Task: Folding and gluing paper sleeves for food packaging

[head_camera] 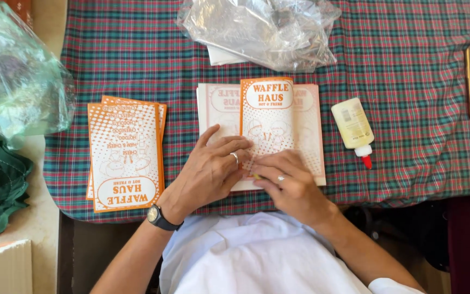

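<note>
— What's closest to you there?

— My own white shirt (257,261), then my two hands on the desk (409,71), which has a red and green plaid cloth over it. My left hand (210,174), with the black wristwatch (159,218), lies flat and spread, its grip apart, pressing down on the orange-and-white paper bag (267,117).

— And the other hand?

— My right hand (292,188) rests on the lower end of the same bag, fingers curled down against the paper; whether its grip pinches anything I cannot tell.

— Where does that bag sit?

— On top of a stack of paler sheets (216,109), mid-desk, straight in front of me.

— Anything around it?

— A finished pile of bags (123,155) lies to the left, well apart. A glue bottle (353,128) with a red tip lies just right of the stack. A crumpled clear plastic bag (262,30) sits beyond it.
</note>
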